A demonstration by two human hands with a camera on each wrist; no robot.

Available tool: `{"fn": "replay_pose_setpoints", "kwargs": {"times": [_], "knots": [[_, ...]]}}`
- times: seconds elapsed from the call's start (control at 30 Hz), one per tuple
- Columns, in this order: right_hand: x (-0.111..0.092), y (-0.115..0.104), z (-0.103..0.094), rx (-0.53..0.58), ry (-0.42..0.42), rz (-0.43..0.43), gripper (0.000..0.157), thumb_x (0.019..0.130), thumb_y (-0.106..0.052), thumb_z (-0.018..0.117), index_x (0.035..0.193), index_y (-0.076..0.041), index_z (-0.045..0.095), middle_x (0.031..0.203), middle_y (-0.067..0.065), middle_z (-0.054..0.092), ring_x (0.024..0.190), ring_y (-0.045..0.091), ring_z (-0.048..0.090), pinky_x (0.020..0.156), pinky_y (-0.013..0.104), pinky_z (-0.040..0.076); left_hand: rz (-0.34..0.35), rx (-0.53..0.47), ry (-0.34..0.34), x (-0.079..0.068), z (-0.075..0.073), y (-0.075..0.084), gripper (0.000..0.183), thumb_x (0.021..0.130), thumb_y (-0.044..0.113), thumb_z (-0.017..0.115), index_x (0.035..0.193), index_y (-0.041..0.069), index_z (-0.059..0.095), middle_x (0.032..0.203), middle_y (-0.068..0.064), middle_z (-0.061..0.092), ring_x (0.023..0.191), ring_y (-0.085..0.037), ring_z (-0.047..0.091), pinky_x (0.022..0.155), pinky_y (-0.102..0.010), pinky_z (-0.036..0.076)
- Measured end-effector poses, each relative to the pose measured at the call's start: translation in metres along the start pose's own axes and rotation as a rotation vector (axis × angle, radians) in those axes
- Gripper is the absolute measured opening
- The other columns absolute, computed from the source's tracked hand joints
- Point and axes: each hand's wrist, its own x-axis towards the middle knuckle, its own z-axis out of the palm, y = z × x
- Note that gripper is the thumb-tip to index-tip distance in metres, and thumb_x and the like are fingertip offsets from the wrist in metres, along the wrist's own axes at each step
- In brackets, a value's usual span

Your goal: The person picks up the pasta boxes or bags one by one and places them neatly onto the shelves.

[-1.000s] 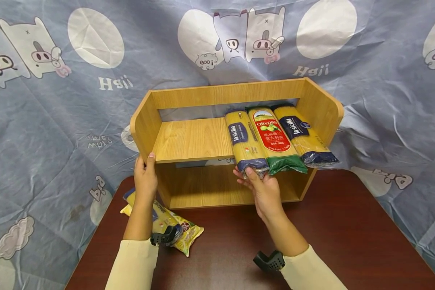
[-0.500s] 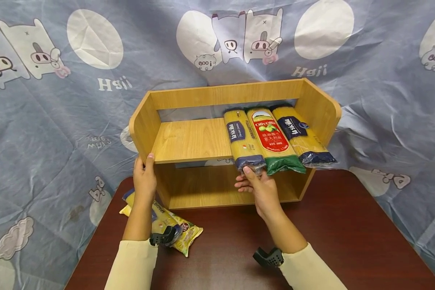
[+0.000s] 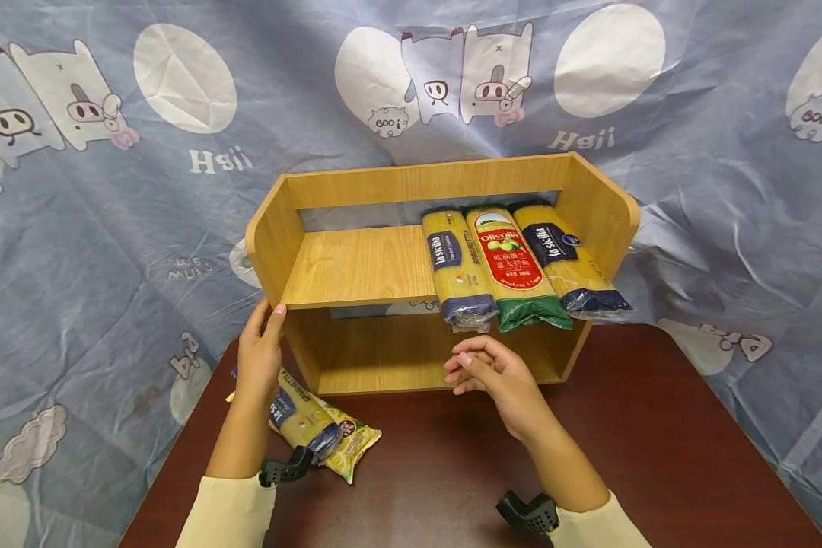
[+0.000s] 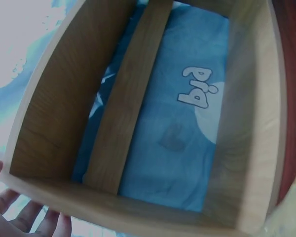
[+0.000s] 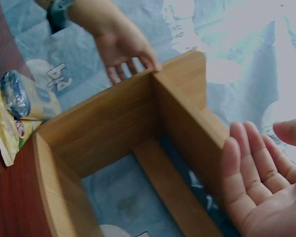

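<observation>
Head view: relaxed left hand (image 3: 259, 358) touches the shelf's (image 3: 363, 262) left edge — empty right hand (image 3: 503, 384), loosely curled, hangs below a spaghetti pack (image 3: 462, 280).

Both wrist views crop the wooden shelf (image 4: 128, 98).

Staged-looking, curtained-off corner: cartoon-pig cloth (image 3: 301, 99) backdrop, dark red-brown table (image 3: 425, 472), small wooden shelf (image 3: 363, 262).

From my station I see the wooden shelf (image 3: 359, 262) standing upright. On its upper level, leftmost of three, a yellow spaghetti pack (image 3: 457, 266) lies face up with a dark blue label, its crinkled end jutting past the front edge. Just beside it lies a red-labelled, green-ended pack (image 3: 510, 262), also overhanging.
</observation>
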Motion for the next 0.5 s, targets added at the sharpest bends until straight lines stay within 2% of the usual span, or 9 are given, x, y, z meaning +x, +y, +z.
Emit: {"fn": "replay_pose_setpoints", "kwargs": {"times": [0.1, 0.23, 0.4, 0.5], "knots": [[-0.009, -0.011, -0.006, -0.057, -0.018, -0.049, 0.020, 0.105, -0.014, 0.053, 0.121, -0.003, 0.058, 0.106, 0.008, 0.072, 0.094, 0.021, 0.073, 0.082, 0.036, 0.061, -0.013, 0.025, -0.013, -0.009, -0.008, -0.003, 0.058, 0.105, 0.046, 0.049, 0.158, 0.028, 0.034, 0.160, -0.004, 0.039, 0.144, -0.024, 0.041, 0.120, -0.046, 0.035], [-0.020, -0.032, -0.016, -0.104, 0.007, -0.101, 0.022, 0.106, -0.012, 0.051, 0.124, -0.002, 0.059, 0.110, 0.007, 0.073, 0.099, 0.021, 0.073, 0.084, 0.035, 0.061, -0.033, 0.072, -0.016, -0.019, -0.017, -0.006, 0.053, 0.106, 0.041, 0.050, 0.156, 0.027, 0.039, 0.157, -0.002, 0.044, 0.135, -0.014, 0.047, 0.113, -0.038, 0.041], [-0.028, -0.055, -0.033, -0.114, 0.073, -0.201, 0.022, 0.105, -0.004, 0.049, 0.124, 0.002, 0.059, 0.111, 0.004, 0.073, 0.099, 0.017, 0.074, 0.085, 0.029, 0.060, -0.089, 0.136, -0.018, -0.031, -0.027, -0.013, 0.051, 0.106, 0.039, 0.050, 0.154, 0.026, 0.041, 0.151, -0.004, 0.048, 0.124, -0.004, 0.049, 0.103, -0.027, 0.046], [-0.028, -0.064, -0.044, -0.081, 0.115, -0.288, 0.023, 0.104, 0.002, 0.048, 0.123, 0.008, 0.059, 0.112, 0.006, 0.073, 0.100, 0.017, 0.073, 0.084, 0.027, 0.060, -0.115, 0.160, -0.017, -0.037, -0.033, -0.019, 0.051, 0.106, 0.038, 0.050, 0.154, 0.024, 0.041, 0.149, -0.006, 0.049, 0.121, -0.004, 0.050, 0.100, -0.025, 0.048]]}}
